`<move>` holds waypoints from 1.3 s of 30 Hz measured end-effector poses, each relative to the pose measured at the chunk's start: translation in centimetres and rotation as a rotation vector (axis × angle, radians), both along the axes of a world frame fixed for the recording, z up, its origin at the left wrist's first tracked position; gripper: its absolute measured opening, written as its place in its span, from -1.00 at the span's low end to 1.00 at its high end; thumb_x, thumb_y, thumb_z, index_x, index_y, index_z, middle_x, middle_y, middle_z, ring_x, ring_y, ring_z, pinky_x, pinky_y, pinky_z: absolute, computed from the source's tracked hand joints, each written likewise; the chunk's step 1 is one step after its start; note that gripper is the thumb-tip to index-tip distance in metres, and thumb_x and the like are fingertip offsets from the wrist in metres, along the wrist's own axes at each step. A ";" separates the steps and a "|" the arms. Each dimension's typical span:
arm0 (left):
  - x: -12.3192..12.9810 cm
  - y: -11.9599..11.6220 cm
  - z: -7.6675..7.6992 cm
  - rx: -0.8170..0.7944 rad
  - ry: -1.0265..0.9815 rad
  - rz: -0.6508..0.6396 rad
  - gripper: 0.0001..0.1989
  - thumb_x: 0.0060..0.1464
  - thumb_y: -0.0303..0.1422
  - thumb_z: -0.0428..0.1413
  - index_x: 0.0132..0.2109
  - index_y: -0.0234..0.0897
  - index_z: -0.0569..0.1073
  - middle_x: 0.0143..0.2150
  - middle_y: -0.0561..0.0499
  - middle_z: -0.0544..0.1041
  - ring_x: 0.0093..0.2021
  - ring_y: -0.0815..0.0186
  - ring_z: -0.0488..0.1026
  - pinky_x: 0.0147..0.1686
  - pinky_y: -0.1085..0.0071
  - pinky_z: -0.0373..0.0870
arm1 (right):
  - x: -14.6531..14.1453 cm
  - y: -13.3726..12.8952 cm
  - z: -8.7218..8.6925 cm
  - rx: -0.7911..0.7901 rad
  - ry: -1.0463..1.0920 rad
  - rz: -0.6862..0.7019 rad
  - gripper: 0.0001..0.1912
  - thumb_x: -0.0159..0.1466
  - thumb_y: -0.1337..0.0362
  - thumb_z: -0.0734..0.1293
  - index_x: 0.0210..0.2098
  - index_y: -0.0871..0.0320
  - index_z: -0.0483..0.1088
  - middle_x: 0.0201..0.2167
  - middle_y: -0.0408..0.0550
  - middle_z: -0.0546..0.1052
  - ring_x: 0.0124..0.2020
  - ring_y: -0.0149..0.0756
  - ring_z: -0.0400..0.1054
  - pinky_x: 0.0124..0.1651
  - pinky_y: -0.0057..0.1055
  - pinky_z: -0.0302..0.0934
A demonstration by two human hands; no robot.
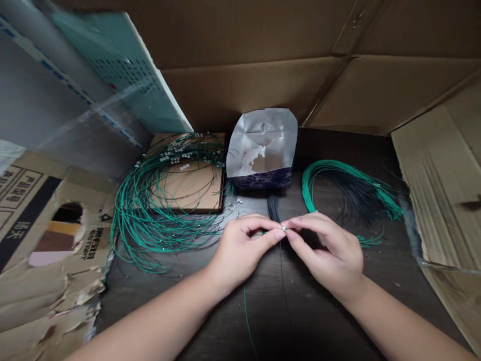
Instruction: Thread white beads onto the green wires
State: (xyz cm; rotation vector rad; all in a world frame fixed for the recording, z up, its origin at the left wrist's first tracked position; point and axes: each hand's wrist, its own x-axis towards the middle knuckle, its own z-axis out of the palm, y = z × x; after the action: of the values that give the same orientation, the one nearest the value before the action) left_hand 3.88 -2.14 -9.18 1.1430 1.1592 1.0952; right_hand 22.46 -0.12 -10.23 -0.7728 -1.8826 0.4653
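Observation:
My left hand (244,245) is closed in a pinch, with thumb and index finger on a thin green wire (246,311) whose tail hangs down below the palm. Tip to tip with it, my right hand (328,250) pinches at a tiny white connector (283,228) between the two sets of fingertips. A bit of green shows right beside the connector; the fingers hide how the wire meets it. Just behind the fingertips lies a bundle of black wires (272,206), and a single dark strand (281,281) runs towards me below the hands.
An opened silver bag (263,128) holding white connectors (252,159) stands behind my hands. Left, green and black wires (139,220) with white ends loop over a flat cardboard box (188,188). Right lies a green wire bundle (310,185). Cardboard walls (244,90) enclose the dark table (210,321).

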 end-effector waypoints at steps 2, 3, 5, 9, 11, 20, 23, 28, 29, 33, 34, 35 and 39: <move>0.1 0.0 0.2 -0.036 -0.011 -0.007 -0.86 0.09 -0.32 0.35 -0.31 -0.32 0.70 -0.28 -0.10 0.70 -0.26 0.25 0.56 -0.17 0.36 0.44 | 0.0 0.1 -0.2 -0.023 0.000 -0.016 -0.71 0.29 0.50 0.46 -0.05 0.07 0.53 -0.24 -0.06 0.68 -0.29 -0.27 0.59 -0.21 -0.29 0.53; 0.1 0.0 0.3 -0.053 -0.018 -0.007 -0.86 0.08 -0.31 0.35 -0.31 -0.33 0.69 -0.28 -0.10 0.71 -0.27 0.26 0.56 -0.19 0.37 0.44 | 0.0 0.1 -0.3 -0.040 0.001 -0.023 -0.73 0.30 0.48 0.46 -0.05 0.08 0.53 -0.22 -0.04 0.67 -0.29 -0.27 0.58 -0.20 -0.29 0.53; 0.1 0.0 0.5 -0.074 -0.033 -0.001 -0.85 0.06 -0.31 0.36 -0.33 -0.33 0.69 -0.31 -0.09 0.70 -0.30 0.28 0.54 -0.22 0.39 0.43 | 0.1 0.2 -0.4 -0.091 0.004 -0.031 -0.76 0.32 0.43 0.45 -0.03 0.11 0.53 -0.17 0.02 0.63 -0.30 -0.29 0.55 -0.21 -0.30 0.52; 0.1 0.0 0.6 -0.085 -0.071 0.015 -0.80 0.03 -0.27 0.38 -0.35 -0.34 0.67 -0.34 -0.08 0.69 -0.32 0.29 0.51 -0.24 0.40 0.42 | 0.0 0.5 -0.4 -0.168 -0.020 0.009 -0.78 0.37 0.35 0.40 0.00 0.14 0.55 -0.14 0.05 0.60 -0.31 -0.30 0.51 -0.25 -0.33 0.50; 0.0 0.0 0.6 -0.085 -0.085 0.017 -0.76 0.02 -0.22 0.40 -0.35 -0.34 0.67 -0.35 -0.07 0.67 -0.34 0.31 0.49 -0.26 0.40 0.41 | 0.0 0.6 -0.3 -0.167 -0.049 0.039 -0.79 0.40 0.34 0.36 0.00 0.13 0.57 -0.15 0.05 0.61 -0.21 -0.24 0.54 -0.18 -0.30 0.50; 0.0 0.1 0.8 -0.092 -0.095 -0.034 -0.66 0.01 -0.10 0.40 -0.34 -0.33 0.66 -0.34 -0.08 0.67 -0.33 0.29 0.49 -0.22 0.38 0.42 | -0.2 0.6 0.1 -0.188 0.032 0.092 -0.89 0.37 0.39 0.39 -0.19 0.11 0.59 -0.29 -0.02 0.63 -0.27 -0.25 0.55 -0.23 -0.32 0.48; 0.1 0.1 0.8 -0.094 -0.083 -0.039 -0.71 0.01 -0.16 0.39 -0.35 -0.34 0.65 -0.36 -0.05 0.65 -0.34 0.32 0.46 -0.25 0.41 0.38 | -0.4 0.6 0.1 -0.255 0.098 0.085 -0.93 0.35 0.38 0.42 -0.24 0.10 0.57 -0.32 -0.06 0.62 -0.28 -0.28 0.54 -0.25 -0.37 0.47; 0.2 0.1 0.6 -0.090 -0.057 -0.033 -0.77 0.06 -0.22 0.34 -0.35 -0.35 0.63 -0.38 -0.02 0.63 -0.36 0.35 0.42 -0.27 0.43 0.33 | -0.6 0.6 0.3 -0.243 0.118 0.019 -0.90 0.34 0.38 0.43 -0.33 0.11 0.54 -0.39 -0.08 0.61 -0.34 -0.29 0.53 -0.29 -0.37 0.44; 0.2 0.1 0.6 -0.090 -0.054 -0.031 -0.76 0.05 -0.22 0.34 -0.35 -0.34 0.63 -0.38 -0.02 0.62 -0.36 0.35 0.42 -0.27 0.43 0.32 | -0.6 0.5 0.3 -0.228 0.107 0.009 -0.90 0.34 0.38 0.43 -0.33 0.11 0.54 -0.39 -0.08 0.61 -0.34 -0.29 0.53 -0.29 -0.37 0.44; 0.2 0.2 0.6 -0.098 -0.051 -0.023 -0.73 0.03 -0.18 0.36 -0.36 -0.34 0.63 -0.40 -0.01 0.61 -0.36 0.34 0.42 -0.28 0.43 0.32 | -0.5 0.6 0.3 -0.190 0.068 0.003 -0.90 0.34 0.38 0.43 -0.32 0.11 0.57 -0.39 -0.08 0.63 -0.35 -0.29 0.54 -0.28 -0.37 0.46; 0.2 0.3 0.6 -0.103 -0.054 -0.019 -0.72 0.02 -0.17 0.37 -0.36 -0.34 0.63 -0.40 -0.01 0.60 -0.36 0.34 0.41 -0.28 0.42 0.32 | -0.4 0.7 0.2 -0.192 0.060 0.008 -0.91 0.35 0.37 0.43 -0.30 0.11 0.58 -0.37 -0.07 0.63 -0.34 -0.28 0.55 -0.27 -0.36 0.47; 0.2 0.3 0.6 -0.106 -0.057 -0.013 -0.71 0.01 -0.16 0.37 -0.37 -0.34 0.62 -0.40 -0.01 0.60 -0.36 0.34 0.41 -0.28 0.42 0.32 | -0.4 0.8 0.2 -0.199 0.055 0.013 -0.92 0.35 0.36 0.43 -0.27 0.11 0.59 -0.36 -0.06 0.64 -0.33 -0.27 0.55 -0.27 -0.36 0.48; 0.2 0.2 0.5 -0.115 -0.065 -0.012 -0.70 0.01 -0.15 0.37 -0.35 -0.35 0.62 -0.41 -0.01 0.58 -0.38 0.35 0.38 -0.30 0.43 0.30 | -0.6 0.9 0.0 -0.238 0.092 0.044 -0.94 0.35 0.34 0.43 -0.28 0.11 0.57 -0.35 -0.05 0.63 -0.30 -0.26 0.55 -0.24 -0.35 0.49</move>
State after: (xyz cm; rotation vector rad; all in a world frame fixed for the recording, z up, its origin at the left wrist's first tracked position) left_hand 4.04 -1.91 -8.65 1.0169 1.1483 1.0362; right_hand 21.84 0.74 -10.25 -0.8518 -1.7808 0.7509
